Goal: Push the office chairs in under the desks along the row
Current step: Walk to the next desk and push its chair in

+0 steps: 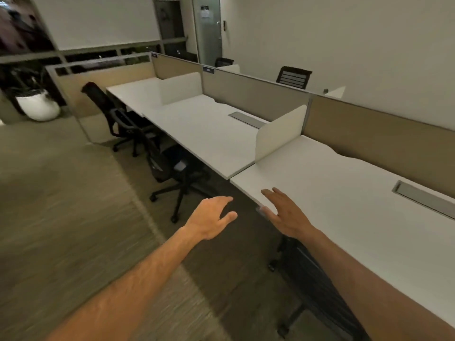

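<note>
A row of white desks runs from the near right to the far left. The nearest desk has a black office chair tucked under it, mostly hidden beneath my right forearm. A second black chair stands pulled out from the middle desk, its back toward the aisle. A third black chair stands out from the far desk. My left hand hovers open over the floor beside the near desk's corner. My right hand is open over the near desk's front edge. Neither hand holds anything.
Beige partition panels back the desks, with white side dividers between them. More black chairs stand behind the partitions. A white planter sits far left by the glass wall. Carpeted aisle runs along the left.
</note>
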{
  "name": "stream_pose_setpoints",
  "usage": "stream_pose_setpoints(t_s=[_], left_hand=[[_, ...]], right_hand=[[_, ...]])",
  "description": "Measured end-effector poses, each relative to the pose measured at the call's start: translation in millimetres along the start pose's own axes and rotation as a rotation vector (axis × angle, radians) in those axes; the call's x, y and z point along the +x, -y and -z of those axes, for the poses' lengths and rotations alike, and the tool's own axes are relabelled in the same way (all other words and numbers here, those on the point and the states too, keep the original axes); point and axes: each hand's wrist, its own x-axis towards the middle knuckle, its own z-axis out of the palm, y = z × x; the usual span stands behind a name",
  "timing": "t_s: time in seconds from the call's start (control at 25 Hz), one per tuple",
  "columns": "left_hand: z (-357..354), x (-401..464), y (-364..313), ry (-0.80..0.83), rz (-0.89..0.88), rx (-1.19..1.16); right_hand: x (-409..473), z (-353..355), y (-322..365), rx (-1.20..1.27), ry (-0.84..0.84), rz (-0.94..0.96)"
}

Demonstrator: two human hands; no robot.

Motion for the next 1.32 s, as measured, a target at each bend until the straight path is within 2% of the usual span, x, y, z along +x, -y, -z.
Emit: stream_pose_setpoints(t_s=[0.36, 0.76, 1.04, 1.32], left_hand=[[105.4, -66.1, 118.8, -0.209, 0.115, 0.051], [233.1, -123.8, 280.5, -0.371, 0.232, 0.105], [275.4, -142.7, 360.5, -0.386, 0.332, 0.106], [302.8, -106.3, 447.9, -0.401, 0.385, 0.138]], right_hand=[[95.9, -48.2, 165.5, -0.021, -0.016, 0.400], [216.3, -125.8, 364.6, 0.040, -0.046, 0.623], [279.3, -169.4, 439.9, 0.081, -0.008, 0.690], [376.7, -215.2, 497.1, 0.112, 0.006, 0.767]])
